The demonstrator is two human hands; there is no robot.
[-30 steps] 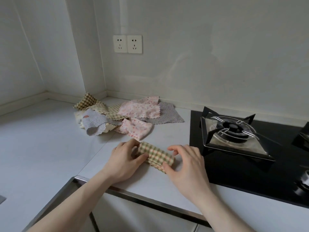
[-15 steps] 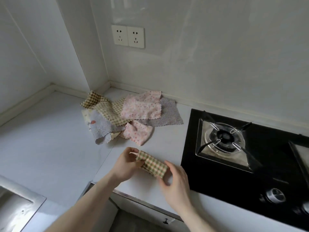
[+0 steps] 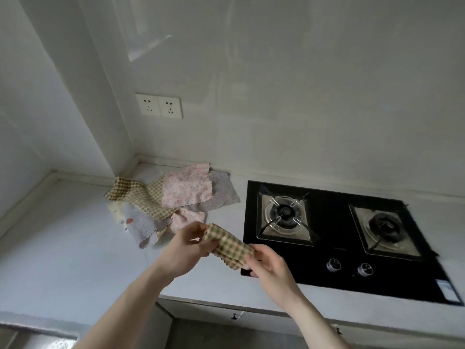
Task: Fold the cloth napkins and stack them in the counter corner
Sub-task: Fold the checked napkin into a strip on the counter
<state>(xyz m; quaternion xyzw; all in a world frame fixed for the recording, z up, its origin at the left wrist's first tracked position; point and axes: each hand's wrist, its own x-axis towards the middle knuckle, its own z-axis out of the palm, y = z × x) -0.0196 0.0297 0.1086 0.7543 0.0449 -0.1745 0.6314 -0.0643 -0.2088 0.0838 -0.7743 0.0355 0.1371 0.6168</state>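
The right hand [image 3: 268,267] pinches one end of a folded green checked napkin [image 3: 227,246], and the left hand [image 3: 185,245] curls its fingers round the other end, so the napkin is held between them above the front of the white counter [image 3: 63,250]. Behind the hands lies a messy pile of napkins [image 3: 173,201] near the counter corner. The black stove [image 3: 334,233] sits to the right, and two wall plugs [image 3: 159,106] are up high.

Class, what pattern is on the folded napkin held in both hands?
Green and cream checks on the folded napkin, clearest in the head view.
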